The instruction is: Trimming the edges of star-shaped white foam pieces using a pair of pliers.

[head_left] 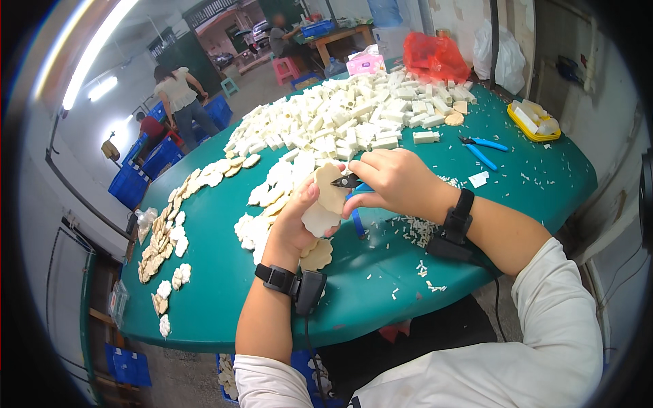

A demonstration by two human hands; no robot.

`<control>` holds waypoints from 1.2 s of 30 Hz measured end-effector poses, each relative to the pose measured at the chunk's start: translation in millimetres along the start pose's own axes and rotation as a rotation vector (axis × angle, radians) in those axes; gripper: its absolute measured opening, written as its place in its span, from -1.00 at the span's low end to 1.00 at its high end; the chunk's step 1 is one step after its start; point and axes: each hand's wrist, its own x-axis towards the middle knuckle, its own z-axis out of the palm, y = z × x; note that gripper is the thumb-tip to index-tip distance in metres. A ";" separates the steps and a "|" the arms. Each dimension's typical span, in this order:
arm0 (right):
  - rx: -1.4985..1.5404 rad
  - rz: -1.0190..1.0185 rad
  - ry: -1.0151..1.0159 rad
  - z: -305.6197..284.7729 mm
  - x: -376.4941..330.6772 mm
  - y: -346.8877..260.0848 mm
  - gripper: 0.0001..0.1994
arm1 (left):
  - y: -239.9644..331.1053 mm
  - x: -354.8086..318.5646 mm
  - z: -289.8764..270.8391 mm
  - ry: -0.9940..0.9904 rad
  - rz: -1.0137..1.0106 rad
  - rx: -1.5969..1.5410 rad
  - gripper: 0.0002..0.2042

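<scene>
My left hand (291, 221) grips a flat cream plastic piece (329, 192) with a wavy edge, above the near middle of the table. A whiter rounded part shows at its lower end; I cannot tell whether that is a second piece. Closed around blue-handled nippers (347, 181), my right hand (405, 178) brings their dark jaws to the piece's upper face near its right edge. The fingers hide much of the handles. Similar wavy-edged pieces (253, 230) lie heaped just beyond and left of my left hand, and one cream piece (317, 255) sits below it.
A large pile of white block-like parts (326, 115) covers the far side of the green table (224, 299). More wavy pieces (155, 251) curve along the left. Spare blue nippers (484, 145), a yellow tray (534, 122) and small white offcuts (418, 231) lie rightward. People work beyond.
</scene>
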 end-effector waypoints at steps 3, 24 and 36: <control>-0.005 0.005 -0.018 0.1 -0.2 0.9 -0.39 | -0.8 1.3 -2.3 -0.006 -0.006 -0.011 -0.28; -0.028 -0.011 -0.089 -1.5 0.3 1.6 -0.43 | 0.5 -2.2 -5.9 0.044 -0.024 -0.040 -0.29; -0.014 0.004 -0.077 0.6 0.3 -0.1 -0.33 | -0.2 -2.1 -7.9 0.011 -0.009 -0.062 -0.28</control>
